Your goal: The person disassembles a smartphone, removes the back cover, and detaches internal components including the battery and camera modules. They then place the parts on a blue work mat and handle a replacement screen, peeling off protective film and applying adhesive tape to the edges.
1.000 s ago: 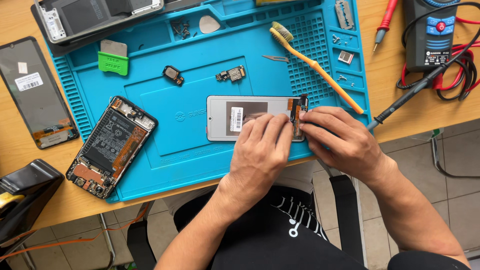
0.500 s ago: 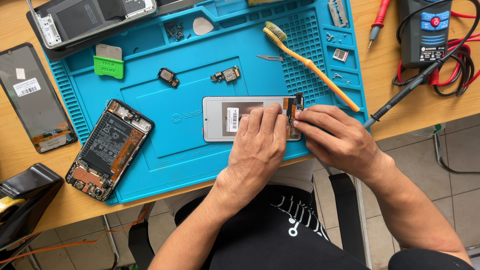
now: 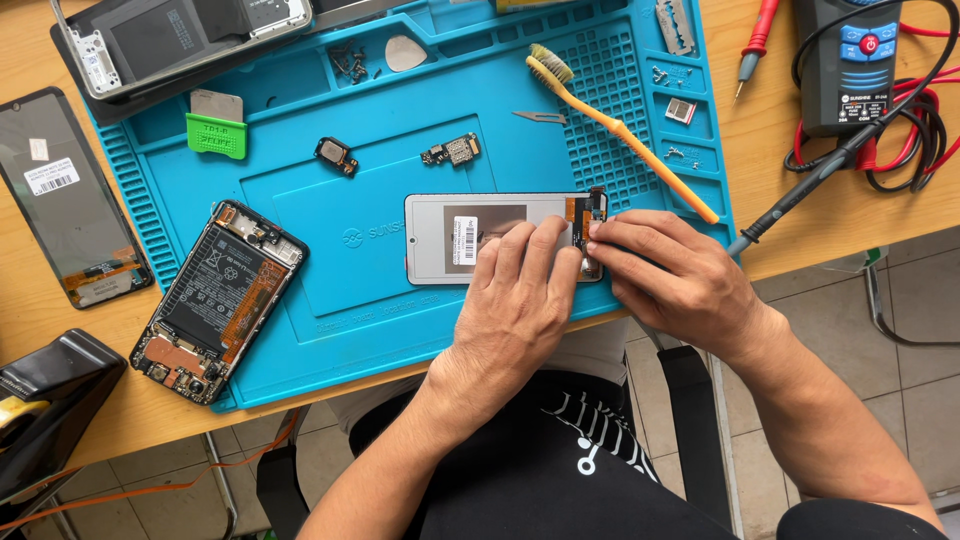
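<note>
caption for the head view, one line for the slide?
Both hands, left hand and right hand, press on a grey phone display panel lying on a blue repair mat.

One blue repair mat (image 3: 400,310). One opened phone (image 3: 217,300) with its battery showing. Two loose display panels (image 3: 470,240) (image 3: 68,200). One orange toothbrush (image 3: 620,130). One multimeter (image 3: 865,60). Two small circuit parts (image 3: 335,154) (image 3: 452,152).

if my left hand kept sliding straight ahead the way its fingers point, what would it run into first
Probably the orange-handled brush. The left hand rests on the grey screen panel, fingers aimed up and slightly right across the blue mat. The brush lies across that line, though the angle is uncertain.
</note>
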